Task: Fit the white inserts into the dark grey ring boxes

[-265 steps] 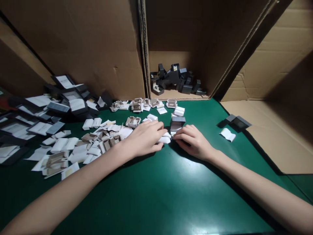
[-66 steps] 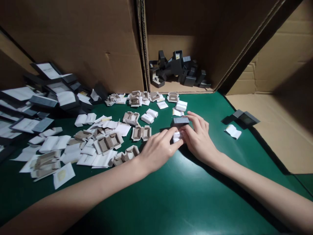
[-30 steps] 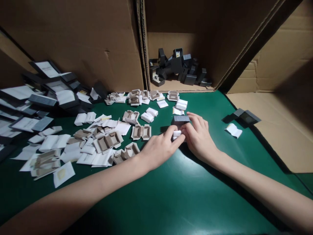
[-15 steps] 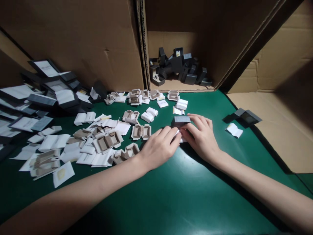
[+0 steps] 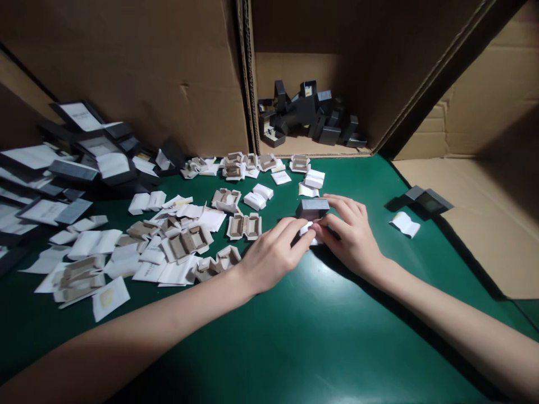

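Note:
Both hands meet at the middle of the green table (image 5: 269,342). My left hand (image 5: 272,252) has its thumb and fingers closed on a small white paper or card piece (image 5: 306,228); its full shape is hidden. From the other side, my right hand (image 5: 352,235) pinches the same piece with thumb and forefinger. Its other fingers stretch past the right end of a small dark grey box (image 5: 312,209). This box sits directly behind the white piece, its inside out of sight. Beyond it lie a folded white card insert (image 5: 314,178) and a white paper (image 5: 309,189).
Opened card inserts (image 5: 244,225) and white leaflets (image 5: 213,219) cover the table's left side. Black boxes with white papers (image 5: 80,163) pile at far left. More black boxes (image 5: 303,115) lie inside a cardboard carton (image 5: 295,62). An opened dark box (image 5: 429,202) and white paper (image 5: 405,224) lie right.
My fingertips have shifted slightly around the small white piece, and a little more of it shows. The dark grey box stays in place between the hands; the whole view has moved very slightly.

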A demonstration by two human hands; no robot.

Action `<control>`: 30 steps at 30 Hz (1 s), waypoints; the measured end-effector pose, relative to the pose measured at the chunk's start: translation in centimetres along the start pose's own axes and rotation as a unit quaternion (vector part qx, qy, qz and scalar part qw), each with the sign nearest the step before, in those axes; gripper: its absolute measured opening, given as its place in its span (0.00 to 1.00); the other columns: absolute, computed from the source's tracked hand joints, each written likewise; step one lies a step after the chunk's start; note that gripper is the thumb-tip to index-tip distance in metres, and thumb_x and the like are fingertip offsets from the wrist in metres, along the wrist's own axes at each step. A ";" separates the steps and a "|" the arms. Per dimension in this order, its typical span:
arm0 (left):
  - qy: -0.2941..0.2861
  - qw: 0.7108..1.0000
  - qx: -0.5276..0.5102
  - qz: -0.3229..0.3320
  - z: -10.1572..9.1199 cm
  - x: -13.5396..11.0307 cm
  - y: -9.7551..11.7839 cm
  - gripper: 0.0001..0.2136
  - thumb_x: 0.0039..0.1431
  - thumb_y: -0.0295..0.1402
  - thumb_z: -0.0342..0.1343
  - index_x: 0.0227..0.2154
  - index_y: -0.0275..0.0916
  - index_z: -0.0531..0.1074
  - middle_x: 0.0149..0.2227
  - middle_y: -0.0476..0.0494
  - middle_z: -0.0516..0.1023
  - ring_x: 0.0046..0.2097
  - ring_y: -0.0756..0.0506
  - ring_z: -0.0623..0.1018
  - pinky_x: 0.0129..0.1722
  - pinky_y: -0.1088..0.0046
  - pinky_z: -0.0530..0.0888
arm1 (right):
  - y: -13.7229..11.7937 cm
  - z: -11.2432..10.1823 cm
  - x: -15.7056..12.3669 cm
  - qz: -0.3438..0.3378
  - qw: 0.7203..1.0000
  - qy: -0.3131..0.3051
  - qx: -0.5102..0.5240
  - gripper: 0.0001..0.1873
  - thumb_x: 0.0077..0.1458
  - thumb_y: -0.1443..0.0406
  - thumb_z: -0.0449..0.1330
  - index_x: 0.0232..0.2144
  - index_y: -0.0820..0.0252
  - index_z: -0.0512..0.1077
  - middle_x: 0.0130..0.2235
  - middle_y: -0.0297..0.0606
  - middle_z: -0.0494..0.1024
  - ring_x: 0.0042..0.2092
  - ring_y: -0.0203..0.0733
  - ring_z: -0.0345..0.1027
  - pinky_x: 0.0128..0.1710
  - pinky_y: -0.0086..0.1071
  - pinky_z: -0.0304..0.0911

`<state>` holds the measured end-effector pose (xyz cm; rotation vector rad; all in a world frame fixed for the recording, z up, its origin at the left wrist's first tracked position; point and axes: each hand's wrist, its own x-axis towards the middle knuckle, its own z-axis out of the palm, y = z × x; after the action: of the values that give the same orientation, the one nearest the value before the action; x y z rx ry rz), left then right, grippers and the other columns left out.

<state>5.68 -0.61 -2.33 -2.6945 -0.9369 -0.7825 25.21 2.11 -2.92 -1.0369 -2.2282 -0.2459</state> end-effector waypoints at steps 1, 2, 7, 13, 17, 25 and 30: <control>0.000 1.000 -0.016 -0.007 -0.1 0.0 -0.1 0.12 0.62 0.23 0.48 0.49 0.31 0.66 0.49 0.33 0.70 0.52 0.40 0.71 0.49 0.63 0.74 | 0.0 0.1 0.0 0.005 1.000 -0.004 0.003 0.06 0.59 0.65 0.55 0.30 0.59 0.68 0.46 0.45 0.73 0.53 0.48 0.63 0.47 0.40 0.57; -0.003 0.999 -0.036 -0.020 -0.2 0.0 -0.1 0.13 0.62 0.23 0.48 0.49 0.32 0.65 0.50 0.33 0.69 0.53 0.41 0.71 0.50 0.63 0.74 | 0.0 0.1 -0.1 0.011 1.000 -0.010 0.004 0.06 0.60 0.64 0.54 0.31 0.59 0.67 0.46 0.46 0.73 0.53 0.48 0.63 0.47 0.41 0.57; -0.031 0.978 -0.147 -0.143 -0.8 0.2 -0.3 0.15 0.57 0.27 0.56 0.48 0.35 0.64 0.47 0.38 0.67 0.48 0.43 0.73 0.45 0.66 0.75 | 0.0 0.0 0.0 0.031 0.998 -0.047 0.015 0.07 0.60 0.62 0.54 0.33 0.59 0.66 0.43 0.46 0.72 0.52 0.50 0.63 0.46 0.42 0.58; -0.020 0.947 -0.216 -0.239 -0.8 0.7 -0.8 0.13 0.54 0.21 0.56 0.43 0.36 0.67 0.43 0.43 0.71 0.41 0.47 0.73 0.41 0.69 0.74 | 0.2 -0.3 -0.1 0.022 0.995 -0.059 0.072 0.07 0.61 0.67 0.51 0.39 0.60 0.68 0.42 0.44 0.69 0.42 0.42 0.64 0.40 0.36 0.61; -0.004 0.933 -0.225 -0.282 -1.0 1.0 -1.5 0.15 0.53 0.17 0.51 0.43 0.36 0.69 0.41 0.45 0.74 0.37 0.49 0.74 0.39 0.72 0.73 | 0.2 -0.4 -0.2 -0.002 0.997 -0.063 0.044 0.11 0.60 0.69 0.51 0.43 0.59 0.70 0.39 0.43 0.67 0.37 0.40 0.62 0.36 0.34 0.61; -0.010 0.919 -0.245 -0.307 -1.1 1.3 -1.8 0.05 0.57 0.27 0.55 0.36 0.35 0.71 0.35 0.46 0.77 0.34 0.48 0.75 0.35 0.72 0.72 | -0.2 -0.4 0.0 -0.048 0.998 -0.040 -0.001 0.05 0.58 0.67 0.55 0.35 0.59 0.72 0.37 0.42 0.69 0.34 0.39 0.58 0.34 0.33 0.59; -0.008 0.910 -0.251 -0.329 -1.0 1.4 -1.8 0.03 0.56 0.27 0.57 0.34 0.35 0.72 0.34 0.46 0.77 0.34 0.48 0.76 0.34 0.72 0.72 | -0.3 -0.4 0.0 -0.048 0.998 -0.034 0.008 0.05 0.58 0.68 0.55 0.33 0.59 0.72 0.37 0.42 0.69 0.34 0.38 0.57 0.34 0.32 0.59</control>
<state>5.06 1.17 -0.73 -2.7756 -1.9316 -1.2703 25.20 1.75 -2.54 -0.9438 -2.3410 -0.2366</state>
